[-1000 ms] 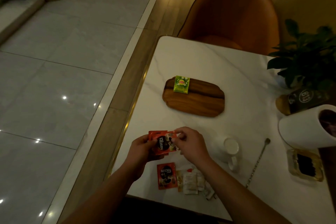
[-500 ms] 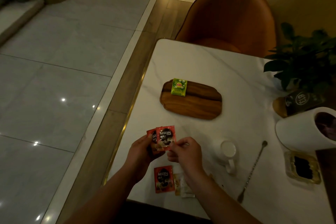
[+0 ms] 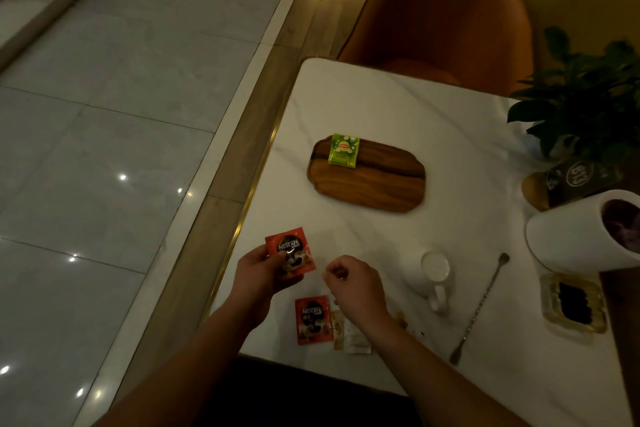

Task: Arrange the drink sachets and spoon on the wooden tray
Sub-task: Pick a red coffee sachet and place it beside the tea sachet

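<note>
A wooden tray [image 3: 374, 184] lies on the white marble table [image 3: 363, 104] with a green tea sachet [image 3: 343, 151] on its far left end. My left hand [image 3: 258, 270] grips red coffee sachets [image 3: 291, 253] above the table's near left part. My right hand [image 3: 353, 284] hovers just right of them, fingers curled, holding nothing. Another red coffee sachet [image 3: 313, 319] lies near the front edge beside pale sachets [image 3: 346, 333] partly hidden by my right forearm. A long metal spoon [image 3: 479, 308] lies at the right.
A small white cup [image 3: 434, 270] stands between my right hand and the spoon. A glass ashtray [image 3: 573, 303], a white tissue holder [image 3: 581, 232], a room-number sign [image 3: 578, 180] and a potted plant [image 3: 585, 97] crowd the right side. An orange chair [image 3: 443, 14] stands behind the table.
My right hand has let go of the red sachets and pulled away to the right. The left hand still holds them, now squared together.
</note>
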A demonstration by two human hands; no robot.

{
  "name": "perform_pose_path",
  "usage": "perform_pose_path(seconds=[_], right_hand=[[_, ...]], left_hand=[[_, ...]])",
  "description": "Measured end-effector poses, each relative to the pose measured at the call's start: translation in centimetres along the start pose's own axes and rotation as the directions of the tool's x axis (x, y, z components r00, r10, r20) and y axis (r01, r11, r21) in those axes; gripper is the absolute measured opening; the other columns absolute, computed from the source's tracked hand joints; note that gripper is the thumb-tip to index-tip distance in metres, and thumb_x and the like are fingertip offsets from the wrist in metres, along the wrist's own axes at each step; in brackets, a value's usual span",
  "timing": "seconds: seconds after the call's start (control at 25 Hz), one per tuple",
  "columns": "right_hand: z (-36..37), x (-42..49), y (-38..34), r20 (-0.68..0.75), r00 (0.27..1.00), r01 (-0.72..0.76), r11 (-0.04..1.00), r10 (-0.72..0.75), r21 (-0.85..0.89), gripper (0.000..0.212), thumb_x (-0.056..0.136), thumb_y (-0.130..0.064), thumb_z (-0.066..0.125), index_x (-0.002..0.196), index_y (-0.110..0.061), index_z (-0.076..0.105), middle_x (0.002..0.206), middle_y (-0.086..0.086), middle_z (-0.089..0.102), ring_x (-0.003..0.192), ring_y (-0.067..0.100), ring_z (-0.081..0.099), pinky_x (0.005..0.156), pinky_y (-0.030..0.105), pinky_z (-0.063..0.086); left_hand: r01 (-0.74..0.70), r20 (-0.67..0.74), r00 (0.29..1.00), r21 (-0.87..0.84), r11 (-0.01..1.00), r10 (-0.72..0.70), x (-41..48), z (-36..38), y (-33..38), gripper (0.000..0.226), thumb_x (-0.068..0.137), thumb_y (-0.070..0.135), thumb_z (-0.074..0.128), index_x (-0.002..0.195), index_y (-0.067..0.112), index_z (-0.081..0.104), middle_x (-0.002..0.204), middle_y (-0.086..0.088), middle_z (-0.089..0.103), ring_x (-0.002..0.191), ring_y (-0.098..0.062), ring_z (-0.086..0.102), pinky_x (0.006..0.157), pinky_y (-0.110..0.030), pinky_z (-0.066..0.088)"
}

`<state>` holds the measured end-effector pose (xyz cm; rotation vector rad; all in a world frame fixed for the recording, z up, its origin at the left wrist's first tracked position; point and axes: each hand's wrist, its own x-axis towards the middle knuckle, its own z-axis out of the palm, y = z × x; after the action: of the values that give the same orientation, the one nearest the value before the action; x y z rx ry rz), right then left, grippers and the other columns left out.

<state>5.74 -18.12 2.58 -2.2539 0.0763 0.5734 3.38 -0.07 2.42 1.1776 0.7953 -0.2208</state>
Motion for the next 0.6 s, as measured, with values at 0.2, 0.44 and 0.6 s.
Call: perform_pose_path(seconds=[0.2, 0.44, 0.6], right_hand=[[2.9, -0.6, 3.3, 0.395, 0.882, 0.451, 0.703, -0.257, -0.550, 0.067, 0.077, -0.034, 0.071, 0.138, -0.026, 0.044, 0.124, 0.000, 0.047, 0.111, 0.024, 0.044, 0.077, 0.039, 0.047], [3.5, 0.7, 2.4, 0.180, 0.978, 0.167, 0.903, -0.102, -0.395, 0.019, 0.080, -0.028, 0.074, 0.096, -0.022, 0.065, 0.097, -0.002, 0.059, 0.095, 0.020, 0.056, 0.071, 0.030, 0.043], [0.3, 1.2, 0.9, 0.018, 0.972, -0.228, 0.925, 0.233, 0.303, 0.010, 0.082, -0.012, 0.074, 0.080, -0.016, 0.065, 0.077, 0.006, 0.070, 0.059, 0.016, 0.065, 0.052, 0.028, 0.052]], left_hand=[[0.053, -0.043, 0.998, -0.033, 0.998, -0.054, -0.5, -1.7, -0.6, 0.020, 0.099, 0.002, 0.054, 0.116, 0.005, 0.065, 0.109, -0.020, 0.073, 0.098, -0.037, 0.073, 0.068, -0.038, 0.062], [0.100, -0.088, 0.991, -0.030, 0.994, -0.103, -1.2, -3.4, -1.5, 0.021, 0.100, 0.000, 0.052, 0.119, 0.003, 0.062, 0.112, -0.022, 0.070, 0.099, -0.038, 0.071, 0.070, -0.041, 0.061], [0.083, -0.105, 0.991, 0.024, 0.996, -0.080, -1.0, -3.2, -1.4, 0.027, 0.100, 0.002, 0.054, 0.126, 0.001, 0.060, 0.115, -0.024, 0.070, 0.100, -0.039, 0.071, 0.075, -0.042, 0.060]])
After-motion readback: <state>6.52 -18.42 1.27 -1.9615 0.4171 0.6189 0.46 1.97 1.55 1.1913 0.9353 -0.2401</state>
